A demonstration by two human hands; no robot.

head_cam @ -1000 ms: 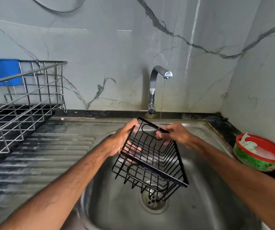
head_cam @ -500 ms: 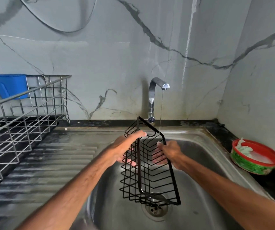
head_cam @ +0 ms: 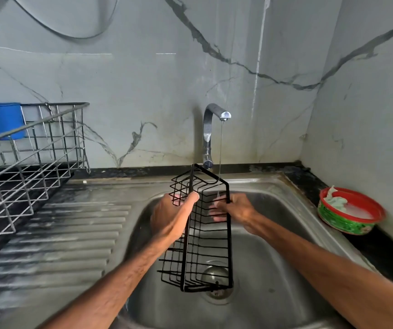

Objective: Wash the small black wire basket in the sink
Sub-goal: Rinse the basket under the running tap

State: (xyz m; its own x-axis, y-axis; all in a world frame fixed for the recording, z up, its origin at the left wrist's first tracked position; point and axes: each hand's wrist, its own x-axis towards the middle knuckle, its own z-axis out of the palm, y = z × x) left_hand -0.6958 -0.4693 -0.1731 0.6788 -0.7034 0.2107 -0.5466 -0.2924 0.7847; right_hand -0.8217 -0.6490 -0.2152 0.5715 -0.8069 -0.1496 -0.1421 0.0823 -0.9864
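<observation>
Black wire, thin and glossy — the small basket [head_cam: 205, 236] has swung from a slant to stand on end at frame centre, above the dull steel sink [head_cam: 285, 248], its top now meeting the tap [head_cam: 210, 129]'s thread of water [head_cam: 220, 148]; rinsing has likely begun. The left hand [head_cam: 171, 217] grips one long rim, the right hand [head_cam: 237, 207] the other.

The wire basket [head_cam: 208, 233] hangs over the sink [head_cam: 273, 269], tap [head_cam: 206, 134] behind, dish rack [head_cam: 24, 176] left, bowl [head_cam: 347, 222] right.
</observation>
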